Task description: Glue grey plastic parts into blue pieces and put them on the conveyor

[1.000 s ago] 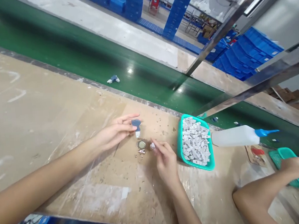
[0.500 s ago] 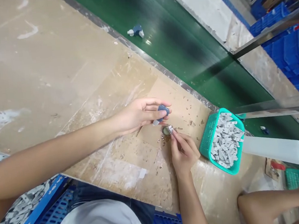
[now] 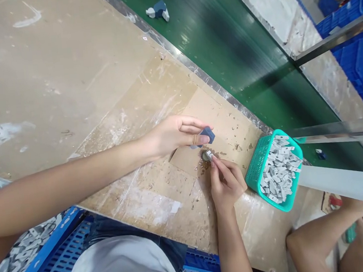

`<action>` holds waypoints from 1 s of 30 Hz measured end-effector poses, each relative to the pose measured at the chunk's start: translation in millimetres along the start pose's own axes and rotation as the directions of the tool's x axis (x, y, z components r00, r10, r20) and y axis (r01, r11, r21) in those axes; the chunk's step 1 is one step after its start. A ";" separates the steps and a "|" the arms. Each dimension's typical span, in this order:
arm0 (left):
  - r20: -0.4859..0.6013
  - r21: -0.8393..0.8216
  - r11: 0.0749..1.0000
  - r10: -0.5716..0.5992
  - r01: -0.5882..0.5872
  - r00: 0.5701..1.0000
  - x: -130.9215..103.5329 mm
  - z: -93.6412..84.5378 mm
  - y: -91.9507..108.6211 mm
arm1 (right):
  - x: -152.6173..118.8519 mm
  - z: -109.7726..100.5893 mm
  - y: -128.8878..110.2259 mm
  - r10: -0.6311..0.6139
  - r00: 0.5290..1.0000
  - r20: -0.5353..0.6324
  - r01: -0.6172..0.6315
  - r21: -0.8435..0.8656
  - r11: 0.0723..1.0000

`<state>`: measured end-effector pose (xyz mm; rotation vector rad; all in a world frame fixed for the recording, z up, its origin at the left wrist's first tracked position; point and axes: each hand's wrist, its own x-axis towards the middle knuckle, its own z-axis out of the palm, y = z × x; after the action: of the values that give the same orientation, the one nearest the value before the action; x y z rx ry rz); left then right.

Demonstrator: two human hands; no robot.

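Observation:
Between its thumb and fingers, my left hand [image 3: 184, 131] grips a dark blue piece [image 3: 207, 135], with a pale part showing under the thumb. Just below and to the right, my right hand [image 3: 226, 183] pinches a small white piece [image 3: 210, 154] at a small round dish [image 3: 205, 156] on the wooden table [image 3: 130, 127]. The dish has wet spots around it. A teal basket [image 3: 251, 172] full of grey-white pieces [image 3: 278, 172] stands right of my right hand.
A green belt [image 3: 212, 53] runs diagonally behind the table, carrying a blue-and-white piece [image 3: 158, 11]. A translucent bottle [image 3: 338, 181] lies right of the basket. Another person's arms [image 3: 320, 234] are at lower right. Blue crates [image 3: 53, 265] sit at lower left.
The view has shifted slightly. The dark blue piece has turned in my left hand. My right hand still holds the white piece at the dish. The other person's second arm has come into view.

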<state>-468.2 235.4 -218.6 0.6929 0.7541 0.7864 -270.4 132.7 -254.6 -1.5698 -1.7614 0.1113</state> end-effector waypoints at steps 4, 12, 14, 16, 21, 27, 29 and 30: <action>0.048 0.157 0.987 0.028 -0.035 0.998 -1.5 -0.4 -5.2 | 2.7 -4.8 -5.0 0.025 0.994 -0.108 -0.021 0.046 0.999; 0.208 0.276 0.961 -0.074 0.014 0.975 -13.2 10.9 -25.9 | 3.0 -23.0 -20.9 0.127 0.975 -0.182 -0.075 0.265 0.961; 0.236 0.223 0.975 -0.080 0.026 0.969 -16.0 15.1 -28.8 | 2.5 -25.0 -24.4 0.129 0.979 -0.158 -0.073 0.318 0.945; 0.254 0.187 0.982 -0.087 0.039 0.963 -18.3 17.8 -29.3 | 2.5 -25.8 -27.0 0.118 0.983 -0.138 -0.063 0.351 0.934; 0.289 0.145 0.989 -0.084 0.044 0.954 -20.6 19.0 -25.4 | 3.6 -26.5 -30.3 0.086 0.991 -0.100 -0.041 0.382 0.923; 0.291 0.125 0.992 -0.051 0.015 0.956 -23.9 20.3 -25.9 | 4.1 -31.2 -33.0 0.103 0.994 -0.032 -0.085 0.357 0.930; 0.268 0.124 0.992 -0.034 0.000 0.963 -26.0 21.1 -27.2 | 5.3 -35.0 -34.2 0.103 0.995 0.011 -0.100 0.348 0.932; 0.253 0.127 0.992 -0.027 -0.006 0.967 -27.1 21.4 -27.6 | 6.1 -37.2 -34.7 0.099 0.994 0.035 -0.105 0.349 0.931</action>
<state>-454.3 193.4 -219.5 0.8854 0.5767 0.6283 -276.9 114.6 -207.0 -1.3983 -1.5677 0.4660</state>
